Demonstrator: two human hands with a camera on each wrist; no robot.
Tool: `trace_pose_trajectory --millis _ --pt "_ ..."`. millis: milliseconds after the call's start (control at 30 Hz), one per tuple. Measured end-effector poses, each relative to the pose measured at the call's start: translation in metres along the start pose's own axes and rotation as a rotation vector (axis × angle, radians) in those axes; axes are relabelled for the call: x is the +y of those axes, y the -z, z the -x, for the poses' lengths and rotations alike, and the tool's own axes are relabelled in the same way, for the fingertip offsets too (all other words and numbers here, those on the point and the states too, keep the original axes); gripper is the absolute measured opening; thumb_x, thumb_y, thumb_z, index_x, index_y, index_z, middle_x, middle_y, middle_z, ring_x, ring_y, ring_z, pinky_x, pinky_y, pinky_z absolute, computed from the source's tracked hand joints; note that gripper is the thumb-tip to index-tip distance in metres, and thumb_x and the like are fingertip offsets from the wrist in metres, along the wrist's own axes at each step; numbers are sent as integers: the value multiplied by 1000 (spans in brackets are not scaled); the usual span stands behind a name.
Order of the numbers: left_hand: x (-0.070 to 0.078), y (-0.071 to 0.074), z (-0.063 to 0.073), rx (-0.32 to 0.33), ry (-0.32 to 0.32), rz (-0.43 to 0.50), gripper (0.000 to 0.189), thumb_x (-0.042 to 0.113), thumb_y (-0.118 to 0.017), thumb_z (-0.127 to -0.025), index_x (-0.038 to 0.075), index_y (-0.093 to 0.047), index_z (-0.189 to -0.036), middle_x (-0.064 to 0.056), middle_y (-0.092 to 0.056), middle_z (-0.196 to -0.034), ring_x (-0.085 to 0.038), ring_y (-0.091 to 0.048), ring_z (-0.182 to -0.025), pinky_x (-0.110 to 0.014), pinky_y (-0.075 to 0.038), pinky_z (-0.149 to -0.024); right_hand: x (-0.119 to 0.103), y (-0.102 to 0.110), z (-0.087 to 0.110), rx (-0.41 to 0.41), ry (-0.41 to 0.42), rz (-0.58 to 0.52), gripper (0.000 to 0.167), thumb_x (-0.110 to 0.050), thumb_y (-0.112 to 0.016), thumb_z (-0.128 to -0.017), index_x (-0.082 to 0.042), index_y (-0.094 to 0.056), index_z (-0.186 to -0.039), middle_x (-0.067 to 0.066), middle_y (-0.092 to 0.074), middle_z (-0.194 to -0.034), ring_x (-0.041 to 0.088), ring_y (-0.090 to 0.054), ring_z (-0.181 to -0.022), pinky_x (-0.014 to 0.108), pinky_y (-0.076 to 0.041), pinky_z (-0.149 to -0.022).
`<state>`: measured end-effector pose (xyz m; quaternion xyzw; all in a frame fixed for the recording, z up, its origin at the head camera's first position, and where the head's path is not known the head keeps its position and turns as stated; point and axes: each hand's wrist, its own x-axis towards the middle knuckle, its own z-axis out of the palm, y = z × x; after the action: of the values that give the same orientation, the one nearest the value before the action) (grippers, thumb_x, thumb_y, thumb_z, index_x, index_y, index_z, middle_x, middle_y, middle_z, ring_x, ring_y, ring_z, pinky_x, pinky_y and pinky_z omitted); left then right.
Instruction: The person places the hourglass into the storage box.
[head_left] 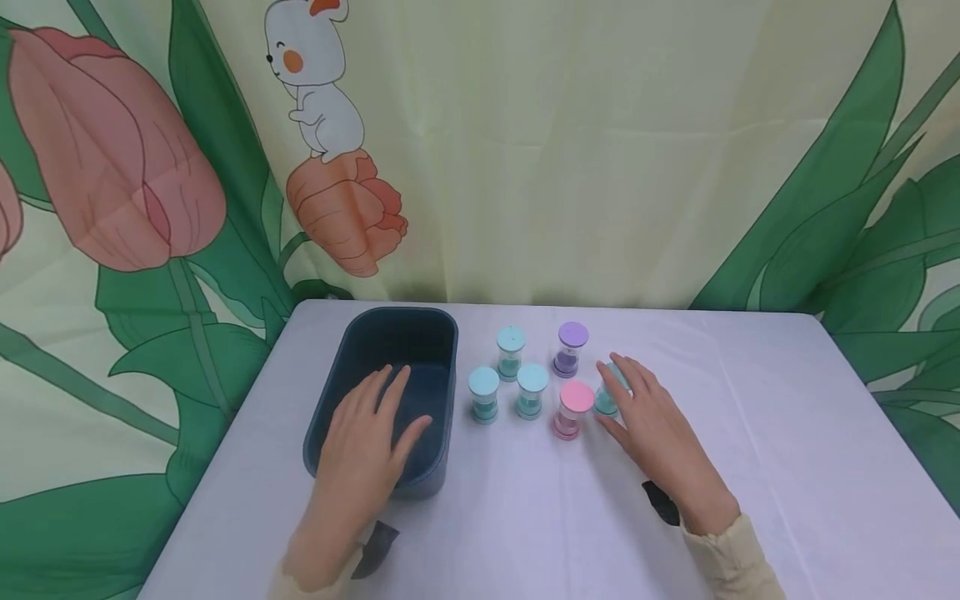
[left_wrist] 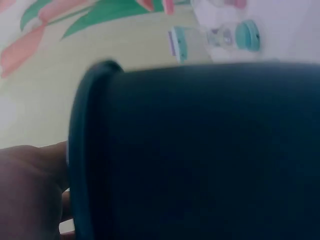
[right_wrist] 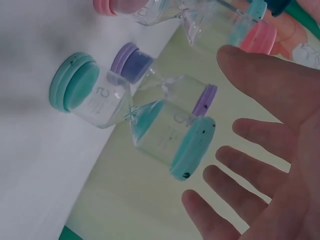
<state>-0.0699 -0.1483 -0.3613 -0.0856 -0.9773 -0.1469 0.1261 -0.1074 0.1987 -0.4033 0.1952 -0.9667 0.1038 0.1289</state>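
Note:
My left hand [head_left: 363, 446] is over the near part of a dark blue bin [head_left: 438, 467], fingers spread. In the left wrist view the bin's wall hides much of that hand. To the right, my right hand [head_left: 663, 429] has its fingers extended beside a teal hourglass [right_wrist: 132, 117] with teal sand. A gap shows between fingers and hourglass in the right wrist view. Just left of it stands a pink hourglass [head_left: 573, 404], and a purple hourglass [head_left: 570, 346] is farther back. Other teal hourglasses [head_left: 530, 390] stand upright between the bin and the pink one.
A white cloth [head_left: 750, 400] covers the table. Behind its back edge hangs a curtain [head_left: 562, 167] printed with tulips, leaves and a rabbit on a carrot. Dark straps [head_left: 375, 550] show at both wrists.

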Motion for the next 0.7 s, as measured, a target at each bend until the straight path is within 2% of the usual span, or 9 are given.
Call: trace_pose_trajectory --millis 133,367,567,700 --pt "-12 2 1 40 -12 3 67 40 -67 -94 8 -44 -148 -20 -46 -148 -38 -43 -137 -56 -36 -112 2 -1 -1 22 -4 -2 72 -13 -83 -81 1 -47 -142 24 -43 -146 41 -42 -133 56 -45 -104" --pt "-31 6 2 96 -18 -21 63 29 -71 -92 3 -47 -144 -22 -52 -142 -40 -47 -131 -57 -40 -108 6 -3 -3 61 -6 -17 65 -11 -82 -81 -2 -52 -138 23 -48 -141 38 -47 -129 50 -56 -87" --pt "-44 9 5 162 6 -30 59 19 -73 -89 2 -51 -141 -24 -54 -138 -43 -50 -126 -60 -43 -102 10 -2 -5 41 -12 -16 62 -10 -82 -81 -3 -54 -136 23 -49 -139 38 -47 -128 51 -56 -86" --pt "-48 10 6 193 49 -22 56 14 -73 -89 2 -52 -139 -25 -54 -137 -45 -51 -124 -61 -44 -100 12 -1 -8 7 -31 -12 58 -9 -80 -83 -1 -55 -135 23 -50 -139 38 -47 -128 52 -56 -87"
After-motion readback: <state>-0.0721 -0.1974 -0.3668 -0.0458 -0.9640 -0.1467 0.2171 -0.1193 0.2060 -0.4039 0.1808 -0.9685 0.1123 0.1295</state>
